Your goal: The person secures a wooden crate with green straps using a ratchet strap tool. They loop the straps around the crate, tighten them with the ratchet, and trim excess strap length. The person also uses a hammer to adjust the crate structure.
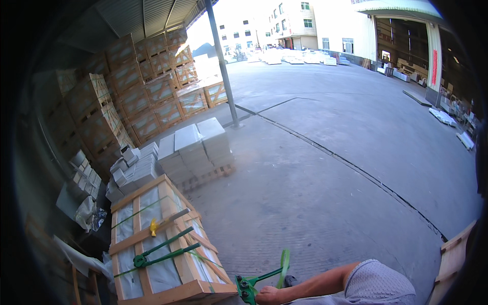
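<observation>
My right hand (267,295) is closed at the lower edge, against a green strapping tool (246,290) with a lever. A loop of green plastic strap (285,264) rises beside that lever. The tool sits at the near corner of a wooden crate (175,291), whose slats enclose white-wrapped contents. On top of the crate lies a long-handled green strapping sealer (140,261), its two handles pointing right. A yellow-headed hammer (153,227) rests farther up on a slat. Green straps cross the crate. My left hand is out of sight.
Behind the crate stand pale stacked slabs (187,137) on a pallet and loose white blocks (133,168). Tall stacks of wooden crates (127,84) fill the left, near a metal post (221,63). Another wooden crate (454,262) edges in at lower right. A groove (330,151) crosses the concrete yard.
</observation>
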The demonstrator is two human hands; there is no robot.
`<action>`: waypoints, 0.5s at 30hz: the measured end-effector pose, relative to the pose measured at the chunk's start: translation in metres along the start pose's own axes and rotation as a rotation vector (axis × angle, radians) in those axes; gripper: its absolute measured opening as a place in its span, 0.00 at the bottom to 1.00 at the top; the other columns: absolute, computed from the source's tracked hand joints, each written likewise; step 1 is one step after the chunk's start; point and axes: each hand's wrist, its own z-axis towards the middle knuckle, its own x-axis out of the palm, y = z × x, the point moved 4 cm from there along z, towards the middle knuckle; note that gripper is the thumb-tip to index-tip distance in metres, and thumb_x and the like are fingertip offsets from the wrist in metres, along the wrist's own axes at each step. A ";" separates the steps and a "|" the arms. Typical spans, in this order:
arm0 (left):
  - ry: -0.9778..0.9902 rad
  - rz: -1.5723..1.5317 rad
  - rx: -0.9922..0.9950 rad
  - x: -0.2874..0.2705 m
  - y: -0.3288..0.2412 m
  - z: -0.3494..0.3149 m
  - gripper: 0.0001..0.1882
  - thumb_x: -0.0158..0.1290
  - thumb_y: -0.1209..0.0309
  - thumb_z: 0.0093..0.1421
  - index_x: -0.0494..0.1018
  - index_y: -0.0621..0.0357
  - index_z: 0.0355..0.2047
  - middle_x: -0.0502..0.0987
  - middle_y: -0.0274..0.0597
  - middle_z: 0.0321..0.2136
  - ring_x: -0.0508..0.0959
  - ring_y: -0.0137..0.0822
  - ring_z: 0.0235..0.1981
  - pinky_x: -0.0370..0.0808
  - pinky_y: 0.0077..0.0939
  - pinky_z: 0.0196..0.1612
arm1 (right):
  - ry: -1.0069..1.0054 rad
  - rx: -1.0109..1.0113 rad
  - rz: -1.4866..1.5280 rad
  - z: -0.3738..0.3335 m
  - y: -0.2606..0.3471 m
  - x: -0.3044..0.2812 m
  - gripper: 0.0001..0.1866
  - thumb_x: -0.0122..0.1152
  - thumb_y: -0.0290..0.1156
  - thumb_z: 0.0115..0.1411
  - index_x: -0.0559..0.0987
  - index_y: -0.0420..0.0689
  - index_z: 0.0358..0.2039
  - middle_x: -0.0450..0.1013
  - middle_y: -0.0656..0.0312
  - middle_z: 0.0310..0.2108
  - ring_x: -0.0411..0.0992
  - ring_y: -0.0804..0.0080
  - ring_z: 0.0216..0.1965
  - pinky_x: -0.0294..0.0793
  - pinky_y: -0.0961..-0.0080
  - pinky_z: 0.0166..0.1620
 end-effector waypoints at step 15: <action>0.078 -0.177 -0.177 -0.006 -0.023 0.000 0.15 0.48 0.63 0.63 0.71 0.62 0.26 0.74 0.43 0.17 0.74 0.35 0.15 0.70 0.32 0.17 | -0.477 0.186 0.679 -0.026 -0.009 -0.062 0.18 0.51 0.44 0.64 0.72 0.40 0.36 0.73 0.43 0.26 0.72 0.42 0.30 0.70 0.53 0.32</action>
